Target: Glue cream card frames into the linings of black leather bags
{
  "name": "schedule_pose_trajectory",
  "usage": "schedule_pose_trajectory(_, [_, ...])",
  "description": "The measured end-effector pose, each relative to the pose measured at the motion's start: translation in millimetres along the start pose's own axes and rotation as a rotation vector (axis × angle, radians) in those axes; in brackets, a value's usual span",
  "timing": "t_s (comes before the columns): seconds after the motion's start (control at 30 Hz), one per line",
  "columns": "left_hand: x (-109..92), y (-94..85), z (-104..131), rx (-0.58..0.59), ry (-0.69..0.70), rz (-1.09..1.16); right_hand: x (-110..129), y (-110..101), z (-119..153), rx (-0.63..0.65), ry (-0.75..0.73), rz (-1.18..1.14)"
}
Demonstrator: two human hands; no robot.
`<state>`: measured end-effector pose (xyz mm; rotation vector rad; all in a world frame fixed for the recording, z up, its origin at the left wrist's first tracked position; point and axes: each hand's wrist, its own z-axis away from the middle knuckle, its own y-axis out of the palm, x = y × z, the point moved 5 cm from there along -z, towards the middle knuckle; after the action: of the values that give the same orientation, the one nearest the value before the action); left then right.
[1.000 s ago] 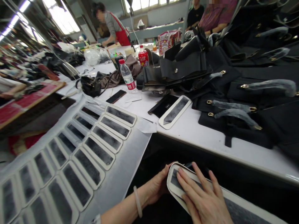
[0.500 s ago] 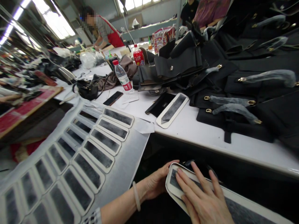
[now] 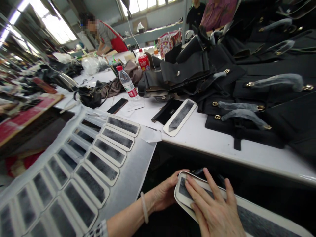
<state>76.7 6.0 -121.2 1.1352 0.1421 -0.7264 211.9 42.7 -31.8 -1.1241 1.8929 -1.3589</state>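
No wording, brand or number is legible on the desk (image 3: 197, 138). White marks on a red-capped clear bottle (image 3: 127, 82) and a red bottle (image 3: 143, 62), upper center, printing on a patterned bag (image 3: 166, 45), and a tiny mark on a black pouch (image 3: 166, 113) are too small or blurred.

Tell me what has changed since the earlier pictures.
The view has shifted slightly, so the water bottle and phone now appear a little further left. Nothing was visibly taken hold of or let go. The left hand still holds the rounded end of the long panel; the right hand still lies on top.
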Motion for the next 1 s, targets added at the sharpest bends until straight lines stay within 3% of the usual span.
schedule_pose_trajectory(0.3, [-11,12.9,2,-0.020,-0.045,0.035,0,-2,0,-0.013,0.001,-0.039])
schedule_pose_trajectory(0.83, [-18,14.6,4,-0.028,-0.054,-0.099,-1,1,0,-0.024,-0.036,0.006])
schedule_pose_trajectory(1.0, [-17,11.5,10,-0.110,-0.009,-0.168,-1,4,1,-0.042,-0.040,0.009])
